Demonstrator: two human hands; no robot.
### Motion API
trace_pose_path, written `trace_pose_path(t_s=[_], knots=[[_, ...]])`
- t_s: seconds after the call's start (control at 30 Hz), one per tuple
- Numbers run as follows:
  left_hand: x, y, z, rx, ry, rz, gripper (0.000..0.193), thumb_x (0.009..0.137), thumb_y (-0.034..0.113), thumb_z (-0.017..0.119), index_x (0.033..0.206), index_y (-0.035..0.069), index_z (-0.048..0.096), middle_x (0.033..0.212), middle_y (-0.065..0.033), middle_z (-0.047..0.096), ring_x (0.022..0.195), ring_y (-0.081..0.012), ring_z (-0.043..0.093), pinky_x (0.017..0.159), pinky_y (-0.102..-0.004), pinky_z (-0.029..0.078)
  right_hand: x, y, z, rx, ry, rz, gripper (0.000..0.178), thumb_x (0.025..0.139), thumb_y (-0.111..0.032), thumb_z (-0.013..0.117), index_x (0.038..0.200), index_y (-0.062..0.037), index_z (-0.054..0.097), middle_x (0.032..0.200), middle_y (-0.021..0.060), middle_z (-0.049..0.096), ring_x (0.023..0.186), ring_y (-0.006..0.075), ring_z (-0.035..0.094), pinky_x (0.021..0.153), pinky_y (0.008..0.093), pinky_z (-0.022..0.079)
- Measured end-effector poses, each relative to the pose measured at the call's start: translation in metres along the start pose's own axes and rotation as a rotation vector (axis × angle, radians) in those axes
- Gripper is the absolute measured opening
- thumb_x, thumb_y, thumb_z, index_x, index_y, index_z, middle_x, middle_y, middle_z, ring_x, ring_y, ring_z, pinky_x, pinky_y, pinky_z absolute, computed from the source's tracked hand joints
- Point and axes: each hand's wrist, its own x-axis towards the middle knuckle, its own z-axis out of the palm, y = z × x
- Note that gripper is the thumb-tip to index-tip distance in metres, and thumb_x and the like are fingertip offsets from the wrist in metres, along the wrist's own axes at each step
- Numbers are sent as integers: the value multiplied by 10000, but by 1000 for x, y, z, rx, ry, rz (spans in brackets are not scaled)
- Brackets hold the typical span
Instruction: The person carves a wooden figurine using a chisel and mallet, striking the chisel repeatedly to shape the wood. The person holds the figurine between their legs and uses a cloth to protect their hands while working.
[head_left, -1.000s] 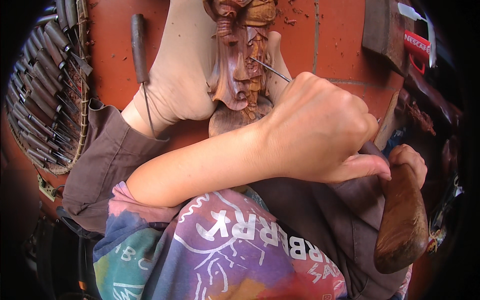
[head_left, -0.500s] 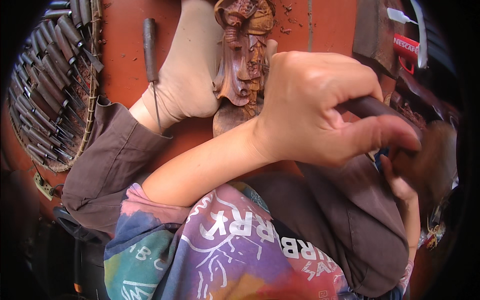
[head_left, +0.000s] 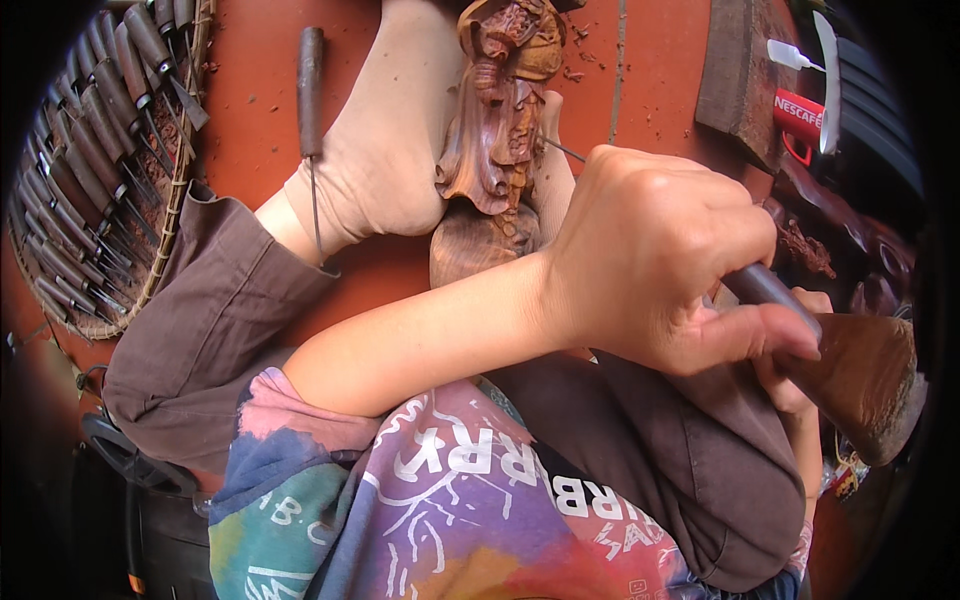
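My left hand (head_left: 660,265) is closed round the handle of a wooden mallet (head_left: 865,385), whose flared head points to the lower right. Behind the mallet, my right hand (head_left: 785,385) shows only in part. It appears to grip a chisel (head_left: 567,150), whose thin metal shaft emerges beyond my left hand and reaches the carving's right side; the handle is hidden. The reddish-brown carved wooden figure (head_left: 505,110) has a rounded base (head_left: 478,248) and sits between my bare feet. Another chisel (head_left: 311,95), dark-handled, rests against my left ankle, untouched by either hand.
At the left, a woven basket (head_left: 183,190) holds many dark-handled carving tools. A dark wood block (head_left: 735,75) lies at the far right, beside a red mug (head_left: 797,115) and a white nozzle bottle (head_left: 788,54). Wood chips dot the red floor (head_left: 250,90).
The mallet has swung down toward me and its blur is gone. My left hand has shifted slightly right and nearer, uncovering the chisel shaft by the carving. The whole view has shifted a little.
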Motion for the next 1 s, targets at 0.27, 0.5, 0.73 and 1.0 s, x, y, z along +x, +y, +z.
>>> trace_pose_path(t_s=[0.27, 0.5, 0.73, 1.0], knots=[[1, -12, 1, 28, -3, -13, 552, 690, 545, 788, 526, 96, 513, 484, -46, 476, 445, -249, 547, 404, -344, 388, -5, -8, -4, 107, 67, 73, 522, 758, -231, 736, 1196, -44, 521, 1115, 99, 545, 1043, 237, 536, 900, 381, 402], [4, -18, -2, -14, 99, -2, 516, 676, 522, 814, 560, 89, 560, 507, -55, 522, 468, -251, 571, 417, -332, 407, 4, -27, 2, 394, -110, 274, 421, 783, -180, 714, 1127, -60, 505, 1018, 63, 568, 940, 189, 541, 878, 328, 411], [13, -4, -12, -96, 144, 41, 509, 696, 549, 792, 647, 93, 570, 578, -42, 538, 494, -223, 554, 443, -320, 412, 8, -35, -3, 179, 30, 67, 300, 797, -112, 711, 1031, -60, 531, 902, 58, 579, 825, 185, 547, 771, 311, 427], [0, 40, -9, -44, -548, -260, 389, 771, 455, 726, 900, 113, 592, 735, -24, 499, 653, -201, 579, 541, -340, 431, 13, -2, 21, 151, 187, -126, 254, 790, -63, 737, 969, -61, 556, 838, 60, 595, 750, 174, 564, 671, 291, 449]])
